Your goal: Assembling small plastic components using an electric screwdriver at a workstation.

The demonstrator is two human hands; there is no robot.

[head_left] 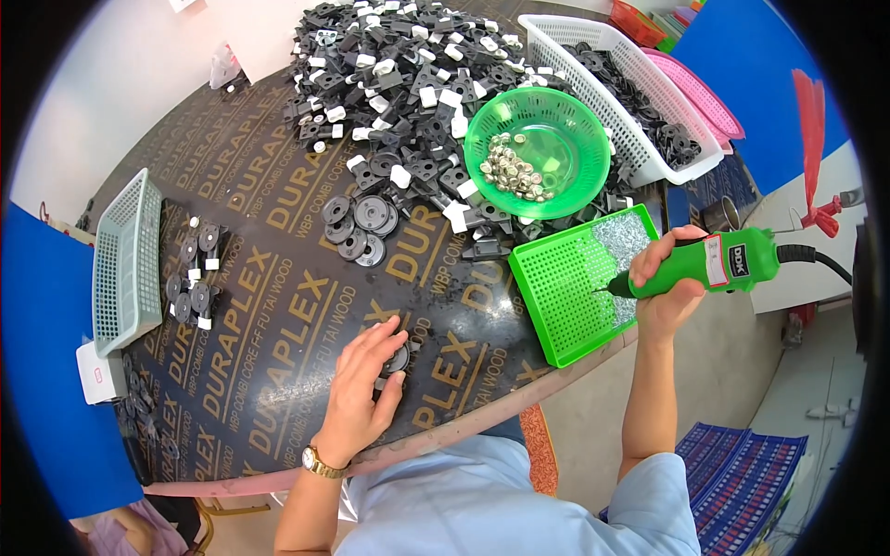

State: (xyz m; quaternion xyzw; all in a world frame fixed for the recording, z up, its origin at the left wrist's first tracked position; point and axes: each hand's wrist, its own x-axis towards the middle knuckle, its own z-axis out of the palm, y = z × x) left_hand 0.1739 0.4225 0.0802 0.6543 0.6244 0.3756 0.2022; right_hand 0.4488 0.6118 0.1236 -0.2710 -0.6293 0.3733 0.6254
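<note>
My right hand is wrapped round a green electric screwdriver, whose thin bit points left over a shallow green tray. Small silvery screws lie along the tray's right side. Down on the dark tabletop, my left hand has its fingers and thumb closed round a black round plastic part, which they partly cover. Further back rests a small group of black wheels. Behind the tray, a round green basket holds small shiny metal pieces.
A large heap of black and white plastic parts covers the table's back. Beyond it stands a white basket of black parts. At left are a pale green basket, several assembled wheel pieces and a small white box.
</note>
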